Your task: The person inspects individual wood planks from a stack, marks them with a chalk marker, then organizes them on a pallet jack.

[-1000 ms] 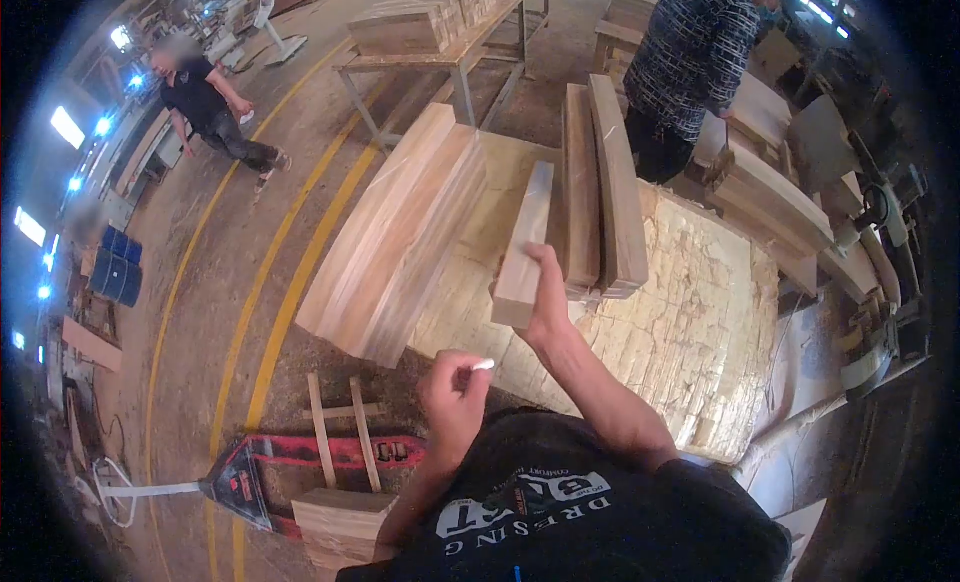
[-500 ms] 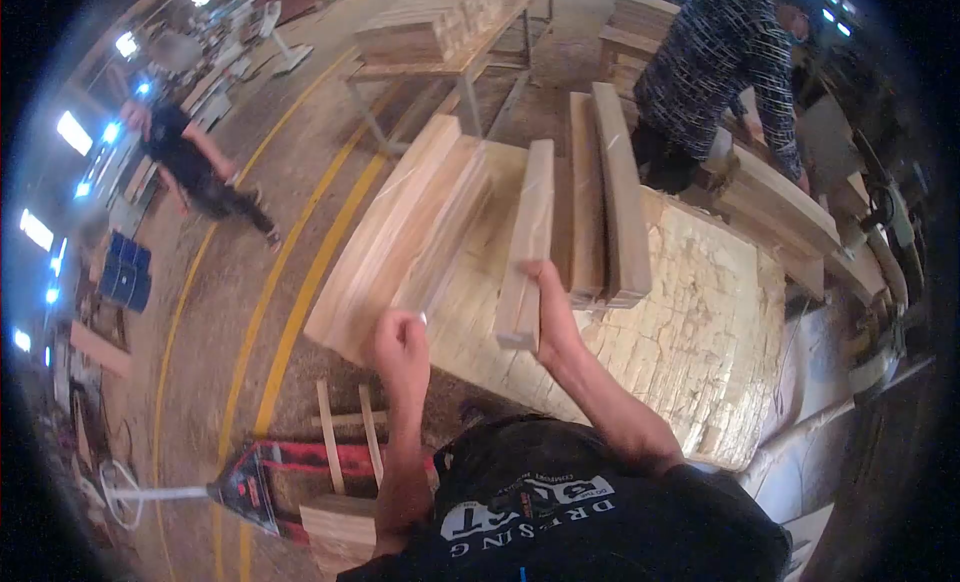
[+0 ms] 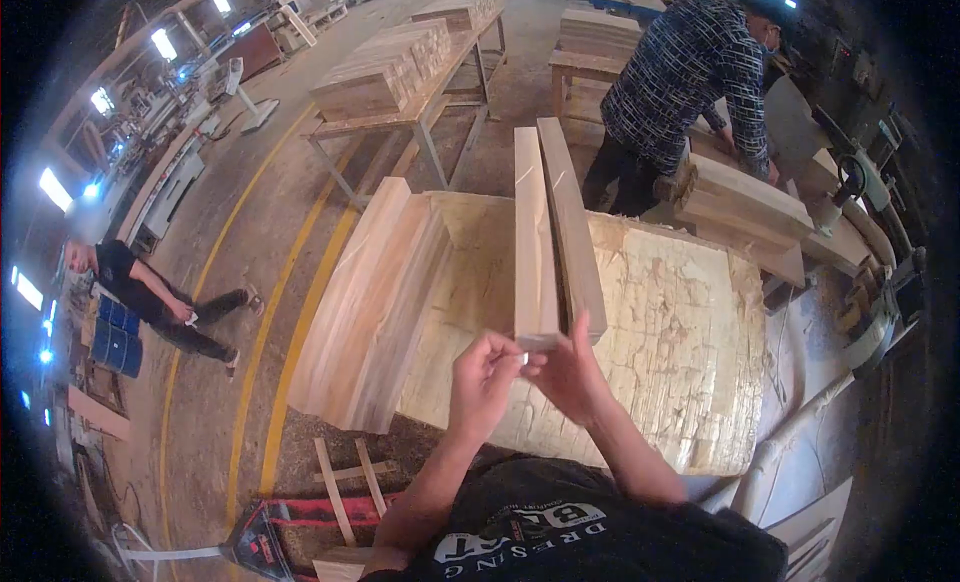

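Note:
My left hand is closed in a pinch on a small white piece that looks like chalk, just below the near end of a wooden plank. My right hand grips that end, its thumb raised on the right side and its fingers curled underneath, close to my left fingertips. Close along the plank's right side stands another plank; thin pale marks show on both. To the left lies a row of planks side by side. All rest on a wrapped, yellowish block-like surface.
A co-worker in a patterned shirt bends over timber at the right. Stacked wood fills a metal-legged table behind. Another person is on the marked floor at left. A red-and-black pallet jack stands low at left.
My left hand has moved right, to the plank's end. The plank at my right hand, earlier apart, now appears close against its neighbour. The view has shifted, and the person at left appears lower.

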Demonstrator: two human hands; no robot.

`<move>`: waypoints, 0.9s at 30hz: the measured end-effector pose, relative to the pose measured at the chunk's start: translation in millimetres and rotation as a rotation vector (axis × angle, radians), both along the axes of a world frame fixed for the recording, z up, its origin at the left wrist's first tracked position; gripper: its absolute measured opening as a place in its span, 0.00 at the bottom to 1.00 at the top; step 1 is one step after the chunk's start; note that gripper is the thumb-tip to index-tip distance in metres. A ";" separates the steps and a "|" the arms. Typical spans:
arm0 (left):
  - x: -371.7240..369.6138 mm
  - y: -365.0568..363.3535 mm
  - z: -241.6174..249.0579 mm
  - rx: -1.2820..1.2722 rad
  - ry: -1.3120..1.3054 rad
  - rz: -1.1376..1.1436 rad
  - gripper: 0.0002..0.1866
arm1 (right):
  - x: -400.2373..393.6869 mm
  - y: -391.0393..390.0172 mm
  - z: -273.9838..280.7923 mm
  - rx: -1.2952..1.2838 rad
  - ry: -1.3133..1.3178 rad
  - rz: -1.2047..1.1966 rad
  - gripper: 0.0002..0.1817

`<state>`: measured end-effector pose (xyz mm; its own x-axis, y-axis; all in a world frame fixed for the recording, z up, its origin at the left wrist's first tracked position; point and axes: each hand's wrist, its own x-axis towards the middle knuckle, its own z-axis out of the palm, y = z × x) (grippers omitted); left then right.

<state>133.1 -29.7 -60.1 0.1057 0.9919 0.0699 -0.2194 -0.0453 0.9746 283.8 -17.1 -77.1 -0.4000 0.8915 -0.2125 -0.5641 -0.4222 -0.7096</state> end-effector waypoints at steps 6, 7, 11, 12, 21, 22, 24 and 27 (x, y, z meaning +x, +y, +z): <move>-31.1 58.2 -60.6 -0.304 0.264 0.091 0.08 | 103.2 -57.0 -110.3 0.299 -0.709 0.272 0.30; -40.3 82.5 -90.1 -0.303 0.270 0.084 0.08 | 116.7 -50.2 -129.4 0.229 -0.616 0.145 0.23; -21.9 196.9 -189.8 -0.332 0.286 0.115 0.21 | 130.6 59.4 -123.7 0.026 -0.641 -0.379 0.38; -3.9 228.2 -186.6 -0.433 0.107 0.054 0.25 | 132.6 89.6 -146.4 0.090 -0.552 -0.329 0.45; 54.4 286.2 -228.1 -0.448 -0.153 0.083 0.24 | 77.8 207.0 -130.5 0.137 -0.181 -0.103 0.49; 50.7 272.2 -230.5 -0.459 -0.147 0.090 0.24 | 78.8 205.7 -138.2 0.165 -0.203 -0.157 0.48; 60.5 262.3 -232.8 -0.459 -0.111 0.088 0.24 | 80.2 186.3 -140.6 0.129 -0.210 -0.217 0.47; 90.0 235.4 -236.4 -0.469 -0.019 0.044 0.24 | 105.3 153.9 -109.6 0.056 -0.336 -0.386 0.44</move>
